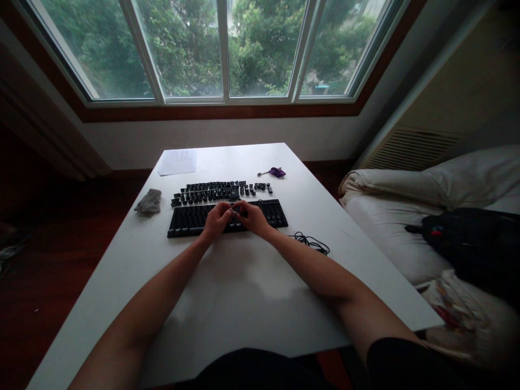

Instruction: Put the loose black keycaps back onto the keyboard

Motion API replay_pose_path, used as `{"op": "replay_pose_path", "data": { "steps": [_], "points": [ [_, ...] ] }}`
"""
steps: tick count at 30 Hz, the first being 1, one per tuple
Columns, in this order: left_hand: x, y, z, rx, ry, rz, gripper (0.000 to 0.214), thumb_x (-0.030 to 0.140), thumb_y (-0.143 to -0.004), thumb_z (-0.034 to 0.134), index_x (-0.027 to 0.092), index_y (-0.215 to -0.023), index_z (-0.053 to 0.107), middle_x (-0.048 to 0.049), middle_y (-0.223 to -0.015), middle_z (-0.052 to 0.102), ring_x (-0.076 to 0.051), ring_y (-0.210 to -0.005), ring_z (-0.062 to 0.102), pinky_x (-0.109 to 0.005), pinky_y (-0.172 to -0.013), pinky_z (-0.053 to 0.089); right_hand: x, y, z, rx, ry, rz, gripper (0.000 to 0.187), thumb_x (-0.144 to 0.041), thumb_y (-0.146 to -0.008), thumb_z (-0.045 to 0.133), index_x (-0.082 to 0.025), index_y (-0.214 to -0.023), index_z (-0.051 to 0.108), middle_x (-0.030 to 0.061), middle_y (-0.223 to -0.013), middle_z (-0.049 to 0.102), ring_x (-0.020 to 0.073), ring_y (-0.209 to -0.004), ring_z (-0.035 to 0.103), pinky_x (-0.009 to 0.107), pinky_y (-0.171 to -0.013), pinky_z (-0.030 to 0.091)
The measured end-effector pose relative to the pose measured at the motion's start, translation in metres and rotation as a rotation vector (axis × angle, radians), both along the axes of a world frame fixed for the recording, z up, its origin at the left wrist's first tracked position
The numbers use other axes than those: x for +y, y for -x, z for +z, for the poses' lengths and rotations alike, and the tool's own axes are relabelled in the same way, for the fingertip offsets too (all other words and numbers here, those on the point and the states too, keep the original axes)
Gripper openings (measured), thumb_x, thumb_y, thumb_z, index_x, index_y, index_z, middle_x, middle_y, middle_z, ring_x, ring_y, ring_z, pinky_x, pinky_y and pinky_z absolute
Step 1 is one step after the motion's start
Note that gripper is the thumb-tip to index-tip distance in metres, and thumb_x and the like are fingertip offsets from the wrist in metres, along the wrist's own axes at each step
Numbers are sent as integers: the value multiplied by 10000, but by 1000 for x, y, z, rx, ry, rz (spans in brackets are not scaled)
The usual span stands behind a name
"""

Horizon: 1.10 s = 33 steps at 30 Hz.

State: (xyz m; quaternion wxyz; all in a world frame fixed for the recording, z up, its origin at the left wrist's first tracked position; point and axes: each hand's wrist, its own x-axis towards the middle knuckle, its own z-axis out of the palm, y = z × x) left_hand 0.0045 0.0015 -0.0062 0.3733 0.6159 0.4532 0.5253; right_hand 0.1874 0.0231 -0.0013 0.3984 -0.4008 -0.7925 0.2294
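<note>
Both hands meet above the black keyboard [190, 222], which lies crosswise on the white worktop [235, 303], well back from the near edge and clear of the left and right edges. The left hand [218, 219] and right hand [251, 215] are curled, thumbs and fingers drawn in until the tips nearly meet, and both seem to pinch one small piece [233, 212] between them; it is too small to identify. Anything that tiny should weigh almost nothing and could easily slip away, so a light hold with the fingertip pads at its two ends looks safest. The keyboard is likely a stiff, fairly light plastic slab, best taken by its two short ends and kept level. Beyond its far side, loose keycaps [211, 192] lie in rows toward the far edge; they look hard, light and smooth, easily scattered by a sleeve or knuckle, and are better picked up singly by opposite sides. The cable [311, 242] lies in loose coils off the keyboard's right end, toward the worktop's right edge; it appears flexible and could snag. The crumpled grey cloth [148, 203] near the left edge looks soft and would bear any grip.
</note>
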Motion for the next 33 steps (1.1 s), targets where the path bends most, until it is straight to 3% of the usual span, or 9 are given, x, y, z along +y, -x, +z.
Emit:
{"op": "replay_pose_path", "data": {
  "steps": [33],
  "points": [
    [0,1,-2,75,6,9,177,368,-862,618,199,-917,610,9,-776,629,-137,-648,586,-243,-617,457,-2,0,-2,-17,39,35,316,-254,-824,650,-220,-1138,661,-45,-735,545,107,-636,482,219,-621,341]
  ]
}}
